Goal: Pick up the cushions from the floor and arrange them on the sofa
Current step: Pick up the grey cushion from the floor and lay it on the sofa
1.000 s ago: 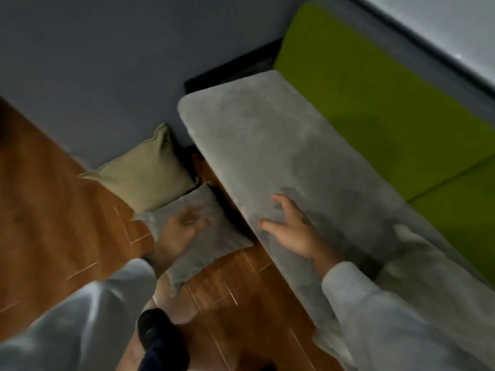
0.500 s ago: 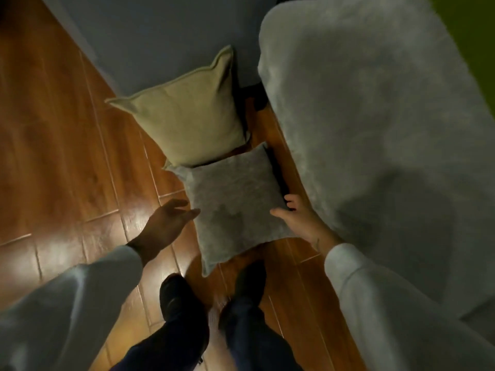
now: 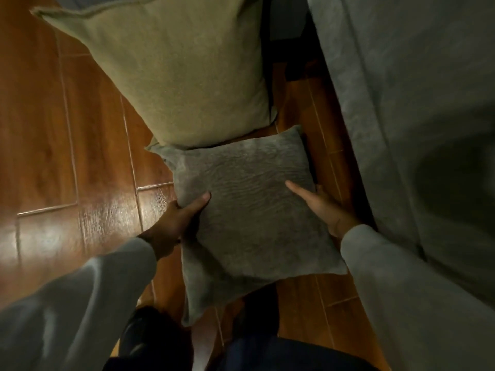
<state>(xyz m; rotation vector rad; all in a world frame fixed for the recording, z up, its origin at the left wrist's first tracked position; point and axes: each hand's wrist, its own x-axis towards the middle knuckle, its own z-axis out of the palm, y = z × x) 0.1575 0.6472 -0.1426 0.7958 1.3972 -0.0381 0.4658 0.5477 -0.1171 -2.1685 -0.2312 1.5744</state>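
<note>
Floorboards of glossy reddish-brown wood (image 3: 88, 162) run beneath everything, catching a pale sheen left of the square grey velvet cushion (image 3: 249, 218). That cushion lies on the floor just beside the grey plush sofa (image 3: 417, 108) — its far edge tucked under a larger olive-beige fabric cushion (image 3: 182, 76). The left hand (image 3: 176, 223) clamps the grey cushion's left edge, thumb on top; the right hand (image 3: 324, 207) grips its right edge, thumb on top, fingers wrapped around the side. Both sleeves are pale grey.
</note>
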